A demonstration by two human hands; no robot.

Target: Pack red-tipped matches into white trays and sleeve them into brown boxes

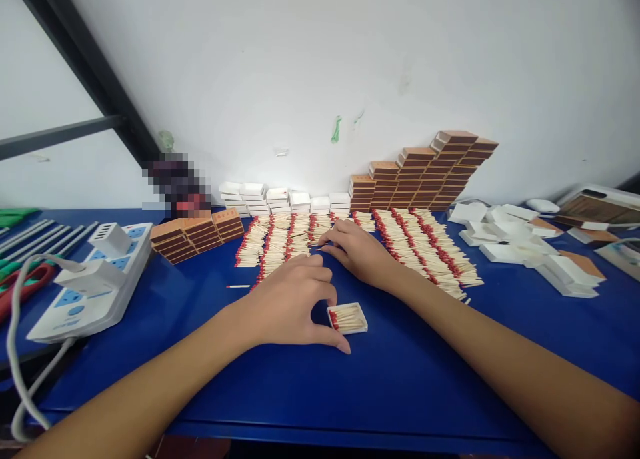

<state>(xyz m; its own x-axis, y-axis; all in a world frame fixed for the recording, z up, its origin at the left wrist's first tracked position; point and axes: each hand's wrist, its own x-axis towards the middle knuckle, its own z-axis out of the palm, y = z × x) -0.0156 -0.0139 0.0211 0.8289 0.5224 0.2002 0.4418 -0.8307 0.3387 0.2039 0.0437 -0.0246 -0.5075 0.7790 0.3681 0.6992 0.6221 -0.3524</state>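
The tray (pixel 361 319) sits flat on the blue table (pixel 400 385), front and centre, with a bunch of matches in it, red heads to the left. The left hand (pixel 295 302) is curled around its left end in a loose C, thumb and fingers well apart, thumb tip just past the near edge. Can't tell from here if it's actually touching.

Behind that are rows of loose matches (pixel 420 249), and the hands cover a good chunk of them. The right hand (pixel 357 245) is palm-down over the middle, fingers bent and thumb close to them; can't make out if there's a match pinched in there. Both forearms slant in from the bottom corners. One stray match (pixel 238 286) lies off to the left.

Further back, stacked white trays (pixel 290 200) stand by the wall, next to a stepped pile of brown boxes (pixel 417 179). More boxes (pixel 197 233) sit left, right beside a power strip (pixel 120 299) partly hidden under its plugs. Tools (pixel 35 245) at the far left get cut off, and a pixelated patch (pixel 180 185) hides whatever's there. Over right: jumbled white trays (pixel 520 239).
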